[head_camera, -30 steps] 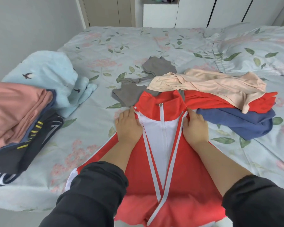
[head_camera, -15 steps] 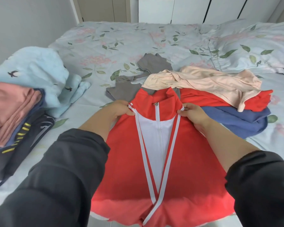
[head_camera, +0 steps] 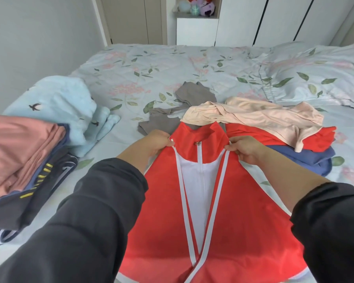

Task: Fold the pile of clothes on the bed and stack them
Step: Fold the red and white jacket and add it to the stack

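Fingers of the left hand [head_camera: 157,142] and right hand [head_camera: 245,149] pinch the red jacket [head_camera: 161,193] beside its collar, the jacket spread front-up on the bed [head_camera: 172,64], against the unfolded pile [head_camera: 258,117].

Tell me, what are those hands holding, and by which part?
The red jacket: the left hand and the right hand each pinch its top edge, one on either side of the collar.

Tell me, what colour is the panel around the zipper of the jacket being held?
White, on the red jacket, shown best in the head view.
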Motion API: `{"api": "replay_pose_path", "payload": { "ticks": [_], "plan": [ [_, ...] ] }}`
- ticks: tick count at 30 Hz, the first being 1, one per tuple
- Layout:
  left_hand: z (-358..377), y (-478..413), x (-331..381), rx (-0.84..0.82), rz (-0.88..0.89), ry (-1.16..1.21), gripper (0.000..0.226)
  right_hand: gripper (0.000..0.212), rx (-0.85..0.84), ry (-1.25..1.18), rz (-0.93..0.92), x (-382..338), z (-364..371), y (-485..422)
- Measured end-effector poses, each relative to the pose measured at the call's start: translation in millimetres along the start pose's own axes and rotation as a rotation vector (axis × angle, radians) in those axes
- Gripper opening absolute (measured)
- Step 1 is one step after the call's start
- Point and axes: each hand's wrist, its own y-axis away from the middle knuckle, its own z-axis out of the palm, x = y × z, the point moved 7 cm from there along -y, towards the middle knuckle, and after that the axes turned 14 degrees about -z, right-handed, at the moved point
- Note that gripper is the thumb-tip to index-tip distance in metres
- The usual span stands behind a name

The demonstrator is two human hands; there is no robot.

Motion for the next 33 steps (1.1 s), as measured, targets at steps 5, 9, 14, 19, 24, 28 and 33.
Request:
{"api": "replay_pose_path", "payload": {
  "ticks": [5,9,14,19,24,28,33],
  "plan": [
    [-19,5,5,0.296,0.237,0.095,0.026,0.032,0.251,-0.076,-0.152,-3,-14,-3],
    [-17,27,-4,0.221,0.378,0.135,0.030,0.045,0.152,-0.083,-0.265,-12,-8,14],
    [-10,56,-10,0.214,0.375,-0.293,0.030,0.047,-0.020,0.303,-0.267,-18,-1,38],
    [2,58,-3,0.365,0.272,-0.564,0.041,0.041,-0.098,0.615,-0.258,-21,9,48],
    [24,51,-13,0.195,0.223,-0.707,0.053,0.030,-0.173,0.869,-0.250,-21,20,50],
    [31,54,-20,0.123,0.194,-0.847,0.049,0.018,-0.361,1.052,-0.092,-12,27,55],
    [17,70,-13,0.060,0.195,-0.765,0.036,0.026,-0.440,1.207,-0.072,-31,32,66]
  ]
}}
